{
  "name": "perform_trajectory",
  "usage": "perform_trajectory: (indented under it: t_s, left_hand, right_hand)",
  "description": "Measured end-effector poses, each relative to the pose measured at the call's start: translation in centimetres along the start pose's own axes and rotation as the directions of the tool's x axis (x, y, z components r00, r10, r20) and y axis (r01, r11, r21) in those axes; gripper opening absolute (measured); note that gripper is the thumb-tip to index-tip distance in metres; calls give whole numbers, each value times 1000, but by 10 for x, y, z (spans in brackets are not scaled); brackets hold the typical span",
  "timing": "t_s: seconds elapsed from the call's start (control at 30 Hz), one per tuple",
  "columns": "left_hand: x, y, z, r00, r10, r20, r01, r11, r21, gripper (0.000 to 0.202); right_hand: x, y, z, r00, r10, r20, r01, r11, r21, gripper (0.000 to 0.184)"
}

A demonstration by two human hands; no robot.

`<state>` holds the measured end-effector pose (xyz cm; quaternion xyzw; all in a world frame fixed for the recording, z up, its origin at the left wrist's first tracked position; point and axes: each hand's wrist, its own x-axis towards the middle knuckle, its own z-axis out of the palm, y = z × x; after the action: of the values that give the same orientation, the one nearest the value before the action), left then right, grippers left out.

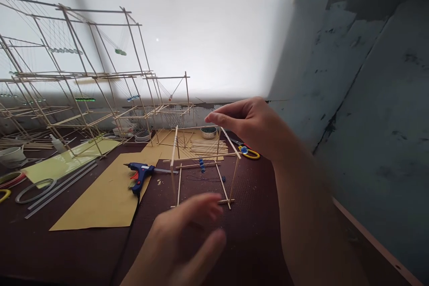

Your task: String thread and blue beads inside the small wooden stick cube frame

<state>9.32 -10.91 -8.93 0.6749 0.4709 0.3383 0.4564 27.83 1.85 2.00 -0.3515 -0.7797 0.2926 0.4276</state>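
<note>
A small cube-shaped frame of thin wooden sticks (pixel 208 157) stands upright on the dark table. Threads cross it, and a short row of blue beads (pixel 201 165) hangs inside; another blue bead (pixel 224 179) with dark thread is low inside the frame. Above the frame's top right side, my right hand (pixel 256 120) has thumb and index finger pinched together; whatever is between the tips, if anything, is too fine to see. Close in front of the frame's lower edge, my left hand (pixel 181 237) is slightly blurred, its thumb and fingers apart with nothing visible in them.
A blue glue gun (pixel 142 170) lies on yellow-brown paper (pixel 97 201) at left, its cord running toward me. Behind the frame are loose sticks (pixel 211 146), a round tin (pixel 208 132) and yellow-handled scissors (pixel 251 155). A large stick lattice (pixel 85 73) fills the left; a wall (pixel 378 111) is at right.
</note>
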Motion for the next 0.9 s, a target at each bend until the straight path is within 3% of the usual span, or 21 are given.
perform_trajectory:
  t_s: [0.03,0.07,0.1,0.27,0.4,0.6,0.7,0.8,0.83,0.87,0.9]
  left_hand:
    - [15,5,5,965,97,-244,-84,994,65,43]
    - [29,9,10,925,153,-349,-119,986,118,43]
    - [43,13,14,910,173,-377,-132,982,132,44]
    - [76,26,23,922,178,-345,-224,970,-97,45]
    - [78,30,23,931,179,-319,-263,934,-242,31]
    - [81,28,26,914,144,-379,-258,927,-270,28]
    - [73,21,28,963,138,-230,-197,945,-259,28]
    - [50,3,25,994,56,96,-50,996,-71,31]
    - [39,-6,24,976,-16,218,10,1000,29,28]
    - [28,-15,21,931,-110,347,72,990,123,24]
    - [16,-24,19,905,-161,394,104,981,162,20]
  right_hand:
    - [-1,-4,2,1000,-4,0,4,1000,8,36]
    - [-3,-8,4,1000,-7,4,6,1000,19,37]
    - [-4,-12,5,1000,-11,8,11,999,31,37]
    - [-8,-23,11,999,-32,26,29,991,130,37]
    - [-8,-24,16,998,-23,66,9,978,206,37]
    - [-8,-25,22,999,-15,51,-4,934,358,29]
    - [-9,-25,20,1000,-16,9,12,926,377,28]
    - [-10,-23,15,999,-12,-30,22,935,355,28]
    - [-10,-23,12,999,-12,-43,26,939,344,28]
    - [-10,-23,10,998,-12,-54,29,943,332,28]
    - [-10,-22,8,998,-10,-56,28,947,320,28]
